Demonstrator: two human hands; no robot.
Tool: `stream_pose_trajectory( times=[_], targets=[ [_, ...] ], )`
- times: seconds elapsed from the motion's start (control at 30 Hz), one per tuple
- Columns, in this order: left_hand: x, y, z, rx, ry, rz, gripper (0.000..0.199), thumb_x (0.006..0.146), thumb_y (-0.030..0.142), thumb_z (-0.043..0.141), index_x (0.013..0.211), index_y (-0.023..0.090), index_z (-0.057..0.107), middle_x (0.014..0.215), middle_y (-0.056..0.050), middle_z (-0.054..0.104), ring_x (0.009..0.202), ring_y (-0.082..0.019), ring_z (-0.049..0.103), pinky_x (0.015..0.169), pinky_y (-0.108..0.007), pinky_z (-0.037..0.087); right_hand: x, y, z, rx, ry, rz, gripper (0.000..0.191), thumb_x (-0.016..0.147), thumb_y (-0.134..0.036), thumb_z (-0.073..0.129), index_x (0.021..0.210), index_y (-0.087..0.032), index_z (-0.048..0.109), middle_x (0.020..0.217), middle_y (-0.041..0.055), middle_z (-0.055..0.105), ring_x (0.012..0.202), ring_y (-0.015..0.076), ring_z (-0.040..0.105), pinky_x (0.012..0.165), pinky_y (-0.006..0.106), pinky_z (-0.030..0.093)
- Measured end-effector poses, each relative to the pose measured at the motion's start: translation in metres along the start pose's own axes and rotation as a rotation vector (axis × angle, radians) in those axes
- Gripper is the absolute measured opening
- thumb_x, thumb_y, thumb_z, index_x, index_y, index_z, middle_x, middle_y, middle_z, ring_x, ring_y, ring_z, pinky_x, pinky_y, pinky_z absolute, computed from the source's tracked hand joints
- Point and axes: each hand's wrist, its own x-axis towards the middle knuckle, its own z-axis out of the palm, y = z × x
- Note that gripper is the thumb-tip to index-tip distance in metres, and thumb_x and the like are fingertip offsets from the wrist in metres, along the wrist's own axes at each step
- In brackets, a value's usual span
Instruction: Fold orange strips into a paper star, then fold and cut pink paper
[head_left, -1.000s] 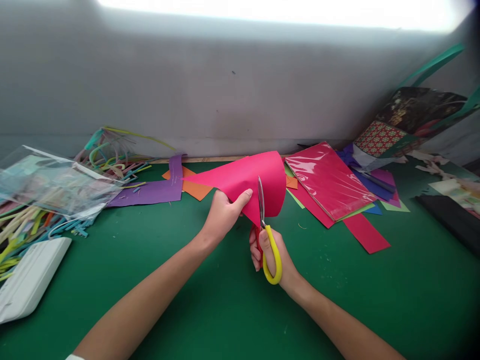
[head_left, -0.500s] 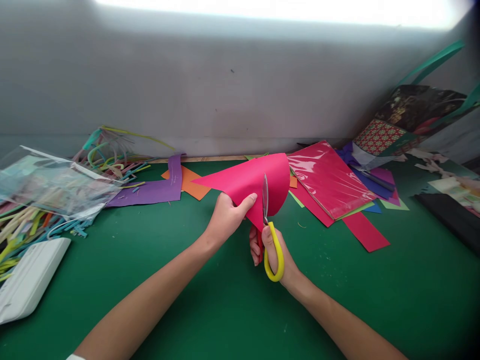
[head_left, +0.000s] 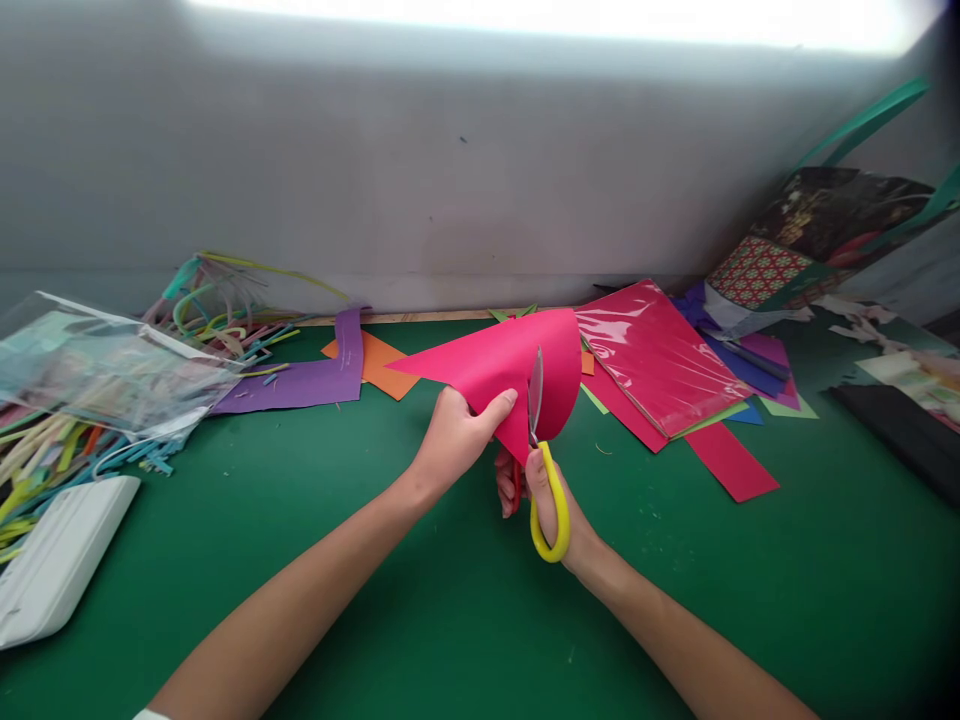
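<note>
My left hand [head_left: 463, 432] pinches a pink sheet of paper [head_left: 480, 358] near its lower edge, thumb on top and fingers underneath. The sheet is held above the table, pointed at the left and curling over at the right. My right hand [head_left: 566, 510] grips a pair of scissors [head_left: 551, 510] with one yellow and one red handle. One blade shows in front of the paper, pointing away from me at a cut running in from the near edge. The other blade is hidden behind the sheet.
On the green table [head_left: 420, 620], pipe cleaners [head_left: 45, 470], a clear plastic sleeve [head_left: 112, 360] and a white device [head_left: 64, 560] lie left. Purple paper [head_left: 300, 385] and orange paper [head_left: 386, 365] lie behind. A pink paper pack [head_left: 660, 360], black pouch [head_left: 900, 435] and patterned bag [head_left: 772, 270] are right.
The scissors' visible blade has tilted slightly to the right, and the fingers at the red handle have shifted a little. My left hand still holds the paper in nearly the same place.
</note>
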Motion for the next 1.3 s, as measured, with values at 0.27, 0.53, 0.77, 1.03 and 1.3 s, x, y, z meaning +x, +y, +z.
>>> stream_pose_trajectory(
  times=[0.27, 0.53, 0.77, 1.03, 1.3],
  targets=[
    [-0.001, 0.003, 0.0, 0.016, -0.045, -0.017, 0.035, 0.093, 0.046, 0.065, 0.075, 0.016, 0.062, 0.067, -0.002, 0.067, 0.059, -0.014, 0.061, 0.055, -0.024, 0.047, 0.002, 0.003, -0.001, 0.008, 0.036, 0.003, 0.068, 0.094, -0.083, 0.031, 0.09, -0.02, 0.054, 0.066, 0.0005, 0.053, 0.054, 0.0155, 0.052, 0.054, 0.03, 0.046],
    [0.0, 0.002, -0.001, 0.018, -0.077, -0.003, 0.033, 0.092, 0.046, 0.065, 0.079, 0.015, 0.065, 0.074, -0.004, 0.071, 0.065, -0.018, 0.066, 0.058, -0.026, 0.05, 0.003, 0.0, -0.004, -0.022, 0.06, -0.007, 0.068, 0.094, -0.082, 0.031, 0.077, -0.02, 0.052, 0.064, 0.002, 0.056, 0.053, 0.0152, 0.054, 0.054, 0.03, 0.049],
    [-0.001, -0.001, 0.003, 0.009, -0.08, -0.004, 0.031, 0.093, 0.046, 0.064, 0.087, 0.016, 0.065, 0.081, -0.005, 0.073, 0.072, -0.019, 0.068, 0.063, -0.026, 0.052, 0.004, 0.001, -0.006, -0.05, 0.079, -0.024, 0.068, 0.097, -0.08, 0.03, 0.076, -0.02, 0.054, 0.063, 0.0026, 0.056, 0.052, 0.0158, 0.056, 0.053, 0.03, 0.049],
    [-0.002, -0.001, 0.003, -0.002, -0.068, -0.002, 0.03, 0.093, 0.045, 0.065, 0.086, 0.015, 0.064, 0.079, -0.004, 0.072, 0.068, -0.017, 0.066, 0.061, -0.025, 0.051, 0.004, -0.003, -0.005, -0.059, 0.097, -0.009, 0.067, 0.094, -0.082, 0.034, 0.077, -0.021, 0.055, 0.061, 0.0015, 0.055, 0.05, 0.0156, 0.055, 0.049, 0.029, 0.046],
    [-0.005, -0.006, 0.009, -0.058, -0.054, -0.052, 0.035, 0.092, 0.05, 0.067, 0.081, 0.017, 0.064, 0.067, -0.003, 0.069, 0.057, -0.016, 0.063, 0.05, -0.025, 0.047, 0.003, -0.003, -0.005, -0.023, 0.096, 0.0, 0.069, 0.089, -0.087, 0.035, 0.08, -0.021, 0.056, 0.059, 0.0006, 0.054, 0.048, 0.0164, 0.054, 0.048, 0.03, 0.047]
  ],
)
